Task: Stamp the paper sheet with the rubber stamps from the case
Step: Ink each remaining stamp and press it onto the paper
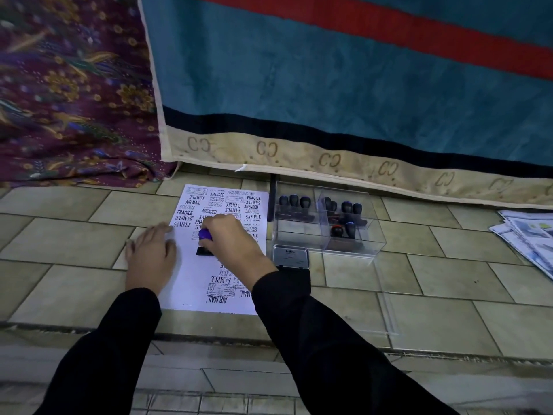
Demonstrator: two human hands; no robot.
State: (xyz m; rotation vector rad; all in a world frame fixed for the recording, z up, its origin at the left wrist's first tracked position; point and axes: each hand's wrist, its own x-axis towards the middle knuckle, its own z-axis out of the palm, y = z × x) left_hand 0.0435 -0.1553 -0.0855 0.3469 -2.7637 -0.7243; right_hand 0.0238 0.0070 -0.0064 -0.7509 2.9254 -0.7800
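Note:
A white paper sheet (191, 277) lies on the tiled floor, covered in black stamped words such as SAMPLE, FRAGILE and AIR MAIL. My right hand (236, 241) grips a rubber stamp (205, 242) with a blue-purple knob, its black base down on the middle of the sheet. My left hand (151, 256) rests flat with straight fingers on the sheet's left edge. To the right stands a clear plastic case (353, 247) holding several black-handled stamps (294, 202).
A grey ink pad tin (291, 257) sits just right of the sheet, in front of the case. The clear case lid (386, 298) lies flat beyond it. Printed papers (529, 235) lie at the far right. A teal mattress (329, 85) and patterned cloth (68, 94) border the back.

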